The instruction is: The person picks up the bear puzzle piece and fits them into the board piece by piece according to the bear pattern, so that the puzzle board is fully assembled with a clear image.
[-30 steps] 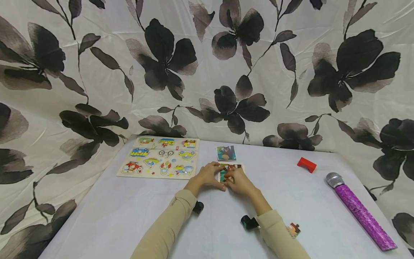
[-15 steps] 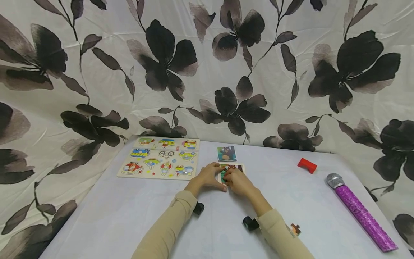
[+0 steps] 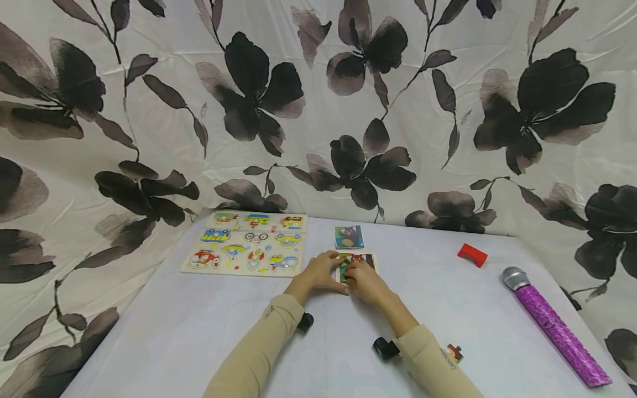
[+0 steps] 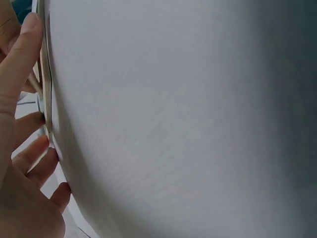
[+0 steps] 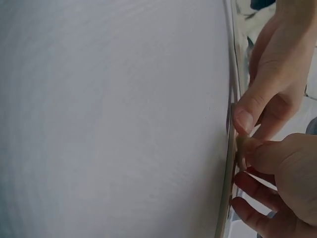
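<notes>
My left hand (image 3: 320,272) steadies the left side of a small bear jigsaw puzzle board (image 3: 369,258), with thumb at its near edge and fingers along its far left side. In the left wrist view, the fingertips meet the board's thin edge (image 4: 47,89). My right hand (image 3: 369,281) is over the board, its fingers bent down onto it. The right wrist view shows its thumb and finger pinching a puzzle piece (image 5: 241,153) seen edge-on at the board. Both hands hide much of the board's near half.
Beyond the board lies a bear picture card (image 3: 349,236). A vehicle puzzle board (image 3: 246,243) is at left. To the right are a red block (image 3: 472,255) and a purple microphone (image 3: 557,326). One loose puzzle piece (image 3: 455,352) lies beside the right sleeve.
The right hand has shifted slightly over the board, and more of the bear picture shows. The right sleeve has moved a little right, covering more of the loose piece. The left hand stays put.
</notes>
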The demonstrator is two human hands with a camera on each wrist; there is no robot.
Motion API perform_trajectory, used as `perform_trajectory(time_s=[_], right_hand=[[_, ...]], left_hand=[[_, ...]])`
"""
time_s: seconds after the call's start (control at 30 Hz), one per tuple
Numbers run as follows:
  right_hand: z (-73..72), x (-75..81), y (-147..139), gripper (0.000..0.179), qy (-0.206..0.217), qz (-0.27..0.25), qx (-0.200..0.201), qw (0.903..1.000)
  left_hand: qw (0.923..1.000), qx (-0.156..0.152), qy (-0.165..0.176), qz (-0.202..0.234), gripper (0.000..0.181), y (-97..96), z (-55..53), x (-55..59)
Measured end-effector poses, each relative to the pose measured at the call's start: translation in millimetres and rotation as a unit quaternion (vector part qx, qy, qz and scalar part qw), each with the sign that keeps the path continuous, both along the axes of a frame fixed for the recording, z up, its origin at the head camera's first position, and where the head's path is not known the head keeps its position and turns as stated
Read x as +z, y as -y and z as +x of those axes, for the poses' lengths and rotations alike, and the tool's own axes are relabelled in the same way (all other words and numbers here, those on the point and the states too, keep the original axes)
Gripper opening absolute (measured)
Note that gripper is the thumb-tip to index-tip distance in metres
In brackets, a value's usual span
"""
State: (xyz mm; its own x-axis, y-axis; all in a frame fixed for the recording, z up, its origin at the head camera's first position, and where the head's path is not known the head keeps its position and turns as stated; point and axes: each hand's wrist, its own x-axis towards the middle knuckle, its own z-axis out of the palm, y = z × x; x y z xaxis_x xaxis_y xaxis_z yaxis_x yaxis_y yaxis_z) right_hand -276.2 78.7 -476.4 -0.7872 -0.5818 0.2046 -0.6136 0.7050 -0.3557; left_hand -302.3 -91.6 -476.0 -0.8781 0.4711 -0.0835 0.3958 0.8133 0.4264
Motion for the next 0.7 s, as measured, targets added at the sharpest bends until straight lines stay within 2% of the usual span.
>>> perform_trajectory(time_s=[0.23,0.47,0.7], right_hand=[[2.4,1.7,2.2,0.013,0.035,-0.012,-0.012,0.9992],[-3.4,-2.2,0.0,0.013,-0.01,-0.019,0.01,0.9997],[-1.6,-3.1,-1.5,0.02,-0.008,-0.008,0.009,0.9999]], left_hand=[[0.9999,0.004,-0.007,0.007,0.091,-1.7,2.3,-2.0],[0.9999,0.01,0.007,0.011,0.093,-2.5,1.9,-0.6],[0.9997,0.012,0.015,0.014,0.092,-2.7,2.8,0.5]])
